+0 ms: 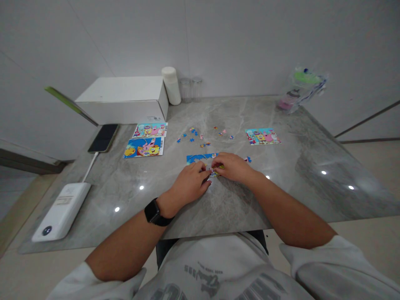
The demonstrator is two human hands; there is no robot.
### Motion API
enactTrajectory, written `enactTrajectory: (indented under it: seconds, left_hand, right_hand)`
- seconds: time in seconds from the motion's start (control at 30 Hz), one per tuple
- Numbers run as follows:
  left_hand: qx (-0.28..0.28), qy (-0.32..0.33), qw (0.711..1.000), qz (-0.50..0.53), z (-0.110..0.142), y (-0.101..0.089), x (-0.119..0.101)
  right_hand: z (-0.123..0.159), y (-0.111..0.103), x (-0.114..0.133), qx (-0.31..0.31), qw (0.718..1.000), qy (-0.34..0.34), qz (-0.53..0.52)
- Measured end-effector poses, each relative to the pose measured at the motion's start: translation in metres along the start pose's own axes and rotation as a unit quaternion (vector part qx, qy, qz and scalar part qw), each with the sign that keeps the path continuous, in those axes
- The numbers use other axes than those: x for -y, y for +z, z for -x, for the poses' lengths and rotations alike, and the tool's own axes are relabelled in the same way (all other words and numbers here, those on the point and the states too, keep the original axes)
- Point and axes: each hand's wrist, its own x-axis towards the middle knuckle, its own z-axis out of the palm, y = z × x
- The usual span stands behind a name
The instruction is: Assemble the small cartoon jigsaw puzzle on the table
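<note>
A partly joined jigsaw puzzle (200,158) with a blue upper edge lies on the grey table in front of me, its lower part covered by my hands. My left hand (194,180) bends over its lower left side, thumb and fingers close together at the pieces. From the right, my right hand (233,166) pinches at a small puzzle piece (213,169) by the puzzle's lower edge; the fingertips of both hands nearly meet there. Beside the right hand lies a loose blue piece (248,159). More loose pieces (193,132) are scattered beyond the puzzle.
Cartoon picture cards lie left (144,147) and right (263,136). Farther left are a phone (103,138) cabled to a white power bank (62,212). At the back stand a white box (121,100), a white bottle (171,86), two glasses (191,90) and a plastic bag (301,89).
</note>
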Motion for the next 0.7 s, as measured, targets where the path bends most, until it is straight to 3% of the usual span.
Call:
enactTrajectory:
  seconds: [0.23,0.7]
  left_hand:
    - [-0.009,-0.004,1.0,0.004,0.001,-0.002,0.0]
    - [-0.014,0.003,1.0,-0.009,0.002,-0.006,0.001]
  right_hand:
    - [-0.001,-0.006,-0.009,-0.037,0.999,0.009,0.006]
    - [0.0,-0.002,0.002,0.007,1.0,0.004,0.002]
